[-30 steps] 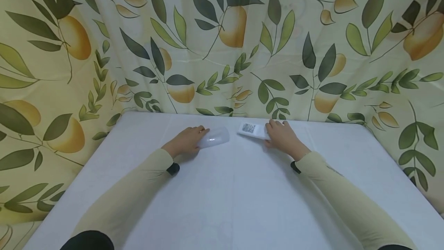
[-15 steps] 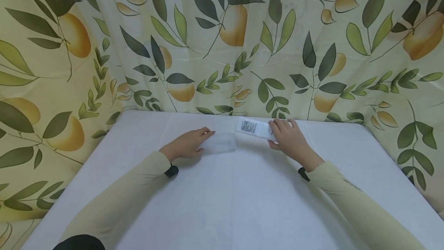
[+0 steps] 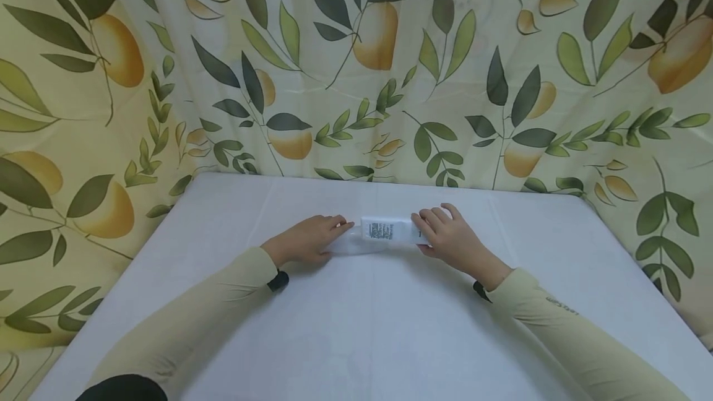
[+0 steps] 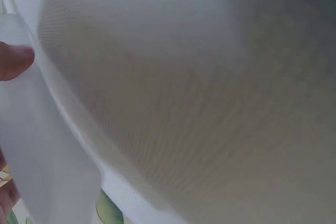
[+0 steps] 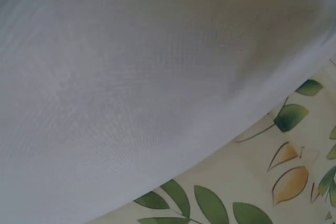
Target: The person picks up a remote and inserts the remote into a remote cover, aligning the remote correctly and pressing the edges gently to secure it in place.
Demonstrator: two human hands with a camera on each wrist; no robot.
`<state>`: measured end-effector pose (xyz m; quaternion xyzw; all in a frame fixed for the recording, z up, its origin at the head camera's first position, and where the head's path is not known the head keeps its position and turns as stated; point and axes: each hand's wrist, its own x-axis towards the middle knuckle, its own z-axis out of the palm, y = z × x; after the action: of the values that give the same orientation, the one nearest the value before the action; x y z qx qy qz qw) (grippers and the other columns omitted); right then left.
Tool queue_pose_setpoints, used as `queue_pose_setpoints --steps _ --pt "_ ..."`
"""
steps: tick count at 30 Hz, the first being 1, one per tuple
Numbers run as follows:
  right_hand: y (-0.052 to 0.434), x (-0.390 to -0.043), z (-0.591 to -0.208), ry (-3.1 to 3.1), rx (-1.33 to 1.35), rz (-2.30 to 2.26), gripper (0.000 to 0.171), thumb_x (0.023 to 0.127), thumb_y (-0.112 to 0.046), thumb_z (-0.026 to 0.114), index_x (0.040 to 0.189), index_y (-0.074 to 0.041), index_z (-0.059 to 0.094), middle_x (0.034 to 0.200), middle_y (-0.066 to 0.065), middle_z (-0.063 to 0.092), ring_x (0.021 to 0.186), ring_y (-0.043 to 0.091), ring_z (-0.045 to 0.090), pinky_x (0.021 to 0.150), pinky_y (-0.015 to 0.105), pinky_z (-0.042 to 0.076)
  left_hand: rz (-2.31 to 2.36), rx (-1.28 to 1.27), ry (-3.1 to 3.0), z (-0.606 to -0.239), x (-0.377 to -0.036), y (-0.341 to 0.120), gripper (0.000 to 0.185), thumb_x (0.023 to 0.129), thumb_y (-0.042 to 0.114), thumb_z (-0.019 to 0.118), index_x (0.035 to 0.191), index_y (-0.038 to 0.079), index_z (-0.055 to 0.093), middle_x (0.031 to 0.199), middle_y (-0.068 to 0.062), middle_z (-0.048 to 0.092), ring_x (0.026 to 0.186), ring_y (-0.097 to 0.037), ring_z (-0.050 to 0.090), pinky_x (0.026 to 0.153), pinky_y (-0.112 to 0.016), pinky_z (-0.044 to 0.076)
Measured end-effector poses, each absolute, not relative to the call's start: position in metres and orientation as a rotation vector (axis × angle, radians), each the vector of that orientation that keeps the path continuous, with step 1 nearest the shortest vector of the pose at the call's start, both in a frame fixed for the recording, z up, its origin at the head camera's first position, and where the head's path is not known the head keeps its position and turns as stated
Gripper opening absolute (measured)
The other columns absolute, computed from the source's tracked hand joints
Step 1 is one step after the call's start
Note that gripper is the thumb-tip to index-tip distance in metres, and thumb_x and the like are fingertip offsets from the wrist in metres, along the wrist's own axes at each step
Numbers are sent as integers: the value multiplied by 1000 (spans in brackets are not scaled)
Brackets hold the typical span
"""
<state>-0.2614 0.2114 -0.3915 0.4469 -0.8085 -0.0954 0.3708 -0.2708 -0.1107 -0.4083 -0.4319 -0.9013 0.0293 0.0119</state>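
The tube (image 3: 392, 229) lies right of the case (image 3: 350, 246), ends overlapping, over the table (image 3: 367, 327), before the curtain (image 3: 345, 122).

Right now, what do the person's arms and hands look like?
Long, pale yellow-green sleeves, the right one with a small dark marking. A small black piece shows at each wrist. The left hand and right hand are bare.

Between the left hand (image 3: 306, 240) and the right hand (image 3: 453, 240), the clear container (image 3: 356, 245) and the white printed package (image 3: 390, 230) overlap in the head view, blocking a straight pass across. Bare white tabletop (image 3: 367, 333) leaves wide room on the near side, between the left sleeve (image 3: 189, 320) and right sleeve (image 3: 585, 327). Beyond the hands only a narrower strip remains passable, bounded by the patterned curtain (image 3: 345, 101).
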Motion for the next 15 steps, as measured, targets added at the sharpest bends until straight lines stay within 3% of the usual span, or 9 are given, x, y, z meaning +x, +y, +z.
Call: queue_pose_setpoints --steps 15 --pt "200 -265 -390 -2001 1243 -337 63 61 -25 87 115 -6 61 103 10 64 92 26 60 87 49 47 113 -1408 -2717 -408 -270 -112 65 82 20 68 138 2 41 130 -10 49 109 -21 58 96 -35 46"
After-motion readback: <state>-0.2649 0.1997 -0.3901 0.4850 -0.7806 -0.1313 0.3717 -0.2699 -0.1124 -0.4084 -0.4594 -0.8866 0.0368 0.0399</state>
